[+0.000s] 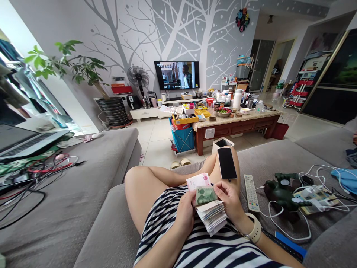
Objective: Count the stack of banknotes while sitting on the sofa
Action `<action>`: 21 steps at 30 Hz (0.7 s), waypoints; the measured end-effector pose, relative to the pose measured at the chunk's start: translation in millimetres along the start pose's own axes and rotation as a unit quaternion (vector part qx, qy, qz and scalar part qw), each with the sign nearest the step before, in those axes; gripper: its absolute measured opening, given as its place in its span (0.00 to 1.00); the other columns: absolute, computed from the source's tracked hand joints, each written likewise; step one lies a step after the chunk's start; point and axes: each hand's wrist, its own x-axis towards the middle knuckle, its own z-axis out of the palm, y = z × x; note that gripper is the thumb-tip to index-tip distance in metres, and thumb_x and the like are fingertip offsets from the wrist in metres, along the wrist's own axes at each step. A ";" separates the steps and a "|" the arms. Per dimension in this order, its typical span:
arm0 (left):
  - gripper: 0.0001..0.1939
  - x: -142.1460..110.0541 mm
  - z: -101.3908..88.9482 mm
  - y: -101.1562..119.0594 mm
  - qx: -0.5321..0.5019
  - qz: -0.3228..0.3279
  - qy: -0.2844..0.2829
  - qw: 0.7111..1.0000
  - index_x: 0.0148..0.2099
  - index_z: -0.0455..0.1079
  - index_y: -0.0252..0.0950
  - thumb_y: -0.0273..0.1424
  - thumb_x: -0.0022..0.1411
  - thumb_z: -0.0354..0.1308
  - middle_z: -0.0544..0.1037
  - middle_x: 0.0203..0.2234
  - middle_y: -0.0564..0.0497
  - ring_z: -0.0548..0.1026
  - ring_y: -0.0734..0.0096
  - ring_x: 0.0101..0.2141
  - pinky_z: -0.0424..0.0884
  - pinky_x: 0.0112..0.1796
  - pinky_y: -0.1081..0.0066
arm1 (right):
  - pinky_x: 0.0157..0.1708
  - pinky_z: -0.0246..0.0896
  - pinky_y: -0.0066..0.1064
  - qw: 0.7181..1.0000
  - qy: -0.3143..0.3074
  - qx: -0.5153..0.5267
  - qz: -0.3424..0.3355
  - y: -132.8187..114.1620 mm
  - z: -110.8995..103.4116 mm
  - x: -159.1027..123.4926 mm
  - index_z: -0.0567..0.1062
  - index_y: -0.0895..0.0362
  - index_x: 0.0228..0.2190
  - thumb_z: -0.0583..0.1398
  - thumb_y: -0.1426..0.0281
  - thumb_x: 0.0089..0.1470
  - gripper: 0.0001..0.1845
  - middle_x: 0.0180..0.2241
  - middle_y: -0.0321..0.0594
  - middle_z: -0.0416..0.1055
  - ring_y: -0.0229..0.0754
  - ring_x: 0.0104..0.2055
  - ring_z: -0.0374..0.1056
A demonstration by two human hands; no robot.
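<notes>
Over my lap, both hands hold a bundle of banknotes (213, 217). My left hand (185, 210) grips the bundle's left side, its thumb at the edge of a green banknote (205, 196) that faces me. The thumb and fingers of my right hand (229, 199) pinch the right end of that green note. Behind it a pinkish banknote (197, 181) sticks up and to the left. Lower down, many note edges fan out in a thick stack. On my right leg, just beyond the hands, lies a phone (227, 163) with a dark screen.
To my right on the sofa are a remote control (251, 193), a dark green figure-like object (284, 193), a power strip (318, 201) and white cables. A laptop (30, 143) and tangled cables lie at left. Ahead stand a cluttered table (234, 126) and a white bin (223, 143).
</notes>
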 end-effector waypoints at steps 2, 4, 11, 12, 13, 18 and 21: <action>0.07 0.3 -0.2 -0.2 0.000 0.001 0.001 1.000 0.21 0.71 0.34 0.33 0.45 0.61 0.73 0.17 0.55 0.67 0.71 0.23 0.65 0.29 0.72 | 0.22 0.49 0.26 1.000 0.001 -0.006 0.002 0.0 0.1 0.0 0.69 0.57 0.24 0.59 0.60 0.52 0.14 0.21 0.32 0.60 0.35 0.22 0.54; 0.07 0.4 -0.1 0.1 0.000 0.001 0.001 1.000 0.21 0.72 0.34 0.33 0.45 0.61 0.74 0.17 0.55 0.67 0.70 0.23 0.65 0.30 0.72 | 0.22 0.49 0.26 1.000 0.000 -0.004 0.002 0.3 0.2 0.2 0.68 0.57 0.24 0.59 0.59 0.52 0.14 0.21 0.31 0.59 0.35 0.22 0.54; 0.07 0.1 0.5 1.2 -0.013 -0.007 -0.035 0.999 0.24 0.73 0.34 0.33 0.47 0.61 0.76 0.20 0.54 0.69 0.69 0.25 0.66 0.32 0.71 | 0.22 0.49 0.26 1.000 0.000 -0.003 -0.007 0.4 0.2 0.7 0.68 0.57 0.24 0.59 0.60 0.53 0.14 0.21 0.32 0.60 0.35 0.23 0.54; 0.07 0.2 0.3 1.0 -0.012 -0.006 -0.034 0.999 0.24 0.73 0.34 0.34 0.47 0.61 0.76 0.20 0.53 0.70 0.68 0.25 0.66 0.32 0.71 | 0.22 0.49 0.26 1.000 -0.001 -0.003 -0.008 0.4 0.2 0.7 0.69 0.57 0.24 0.59 0.60 0.53 0.14 0.20 0.32 0.60 0.35 0.23 0.54; 0.07 0.4 0.0 0.6 -0.011 -0.005 -0.033 0.999 0.24 0.73 0.34 0.33 0.47 0.61 0.76 0.20 0.53 0.70 0.68 0.25 0.66 0.32 0.71 | 0.22 0.49 0.26 1.000 -0.001 -0.003 -0.010 0.5 0.2 0.6 0.69 0.57 0.24 0.59 0.60 0.53 0.14 0.20 0.32 0.60 0.35 0.23 0.54; 0.08 1.1 -1.2 -0.6 -0.012 -0.003 -0.030 0.999 0.24 0.73 0.33 0.33 0.48 0.61 0.76 0.19 0.53 0.70 0.68 0.25 0.66 0.33 0.70 | 0.22 0.49 0.26 1.000 0.000 -0.007 -0.008 1.5 0.0 0.2 0.68 0.57 0.23 0.58 0.59 0.53 0.15 0.20 0.32 0.60 0.35 0.22 0.54; 0.07 0.4 -0.6 -0.4 -0.010 0.000 -0.024 1.000 0.24 0.73 0.33 0.33 0.47 0.61 0.76 0.20 0.53 0.70 0.68 0.25 0.66 0.32 0.71 | 0.22 0.49 0.26 1.000 0.000 -0.014 -0.009 0.2 0.0 -0.1 0.68 0.57 0.23 0.58 0.58 0.53 0.16 0.20 0.32 0.59 0.35 0.22 0.54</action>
